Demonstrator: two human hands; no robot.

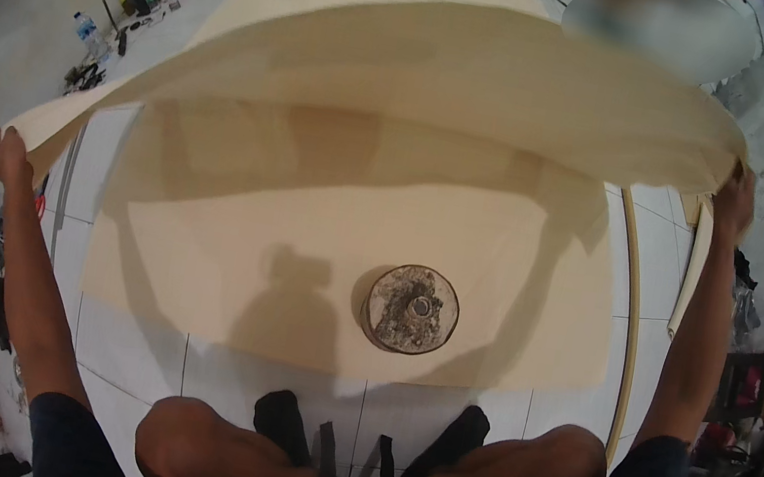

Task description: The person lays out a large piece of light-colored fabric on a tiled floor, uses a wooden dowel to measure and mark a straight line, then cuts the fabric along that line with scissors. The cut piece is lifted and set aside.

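Observation:
A wide beige sheet [468, 72], thin like paper or card, arches raised across the view between my two hands. My left hand [11, 157] is closed on its left corner. At the far right, my right hand [733, 204] grips the opposite corner, its fingers partly hidden. Under the raised edge, another expanse of beige sheet [189, 258] lies flat on the floor; I cannot tell whether both are one piece. On it rests a round, stained disc-shaped object [412, 309] with a hole in the middle, apart from both hands.
White floor tiles [125, 348] show around the sheet. A long tan strip [627, 317] runs along its right side. Tools and clutter line the upper left, with a water bottle [87, 30]. More clutter [737, 395] stands right. A blurred oval covers the upper right.

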